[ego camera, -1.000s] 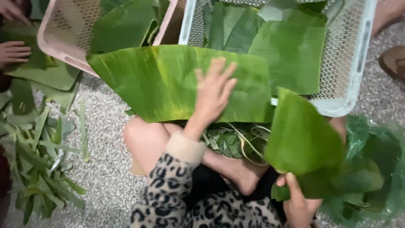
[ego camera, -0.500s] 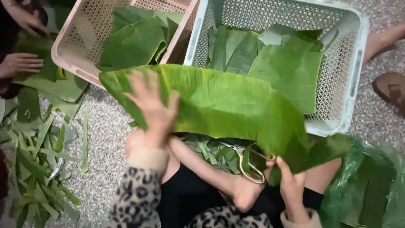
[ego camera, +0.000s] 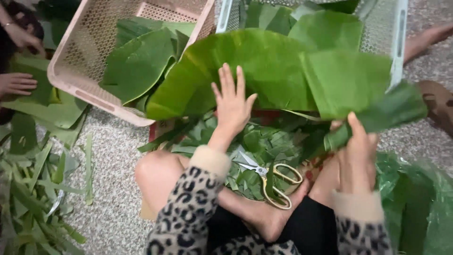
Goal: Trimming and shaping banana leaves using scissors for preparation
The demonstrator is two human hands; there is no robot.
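While looking down from the head camera: left hand point(ego camera: 231, 106) laid flat, fingers spread and released, palm pressing on the near edge of a big banana leaf point(ego camera: 264, 66). Not gripping, only resting on it. Right hand point(ego camera: 356, 151) closed around the rolled right end of that same leaf, thumb up, pinching it just above the right knee. Leaf stretched between both hands, held across the lap and reaching over the near rims of two baskets.

Beyond the leaf, to the left: pink basket point(ego camera: 89, 89), partly filled with flat leaf pieces point(ego camera: 137, 66). To the right: pale basket point(ego camera: 398, 42), likewise holding leaf pieces, most of them hidden behind the held leaf.

Below the hands, in the lap: heap of small green trimmings point(ego camera: 264, 141), with gold-handled scissors point(ego camera: 269, 177) lying loose on top, touched by neither hand. Out on the speckled floor point(ego camera: 113, 189) to the left: narrow leaf strips point(ego camera: 33, 198) scattered in a pile. At the right edge: green plastic bag point(ego camera: 415, 203), contents impossible to tell.

At the far left: another person's hand point(ego camera: 16, 84) resting on a separate leaf, well apart from the wearer's hands.

Judging by stocked baskets and many scraps: a good deal already cut and stacked; held leaf whole and uncut, not yet in either basket.
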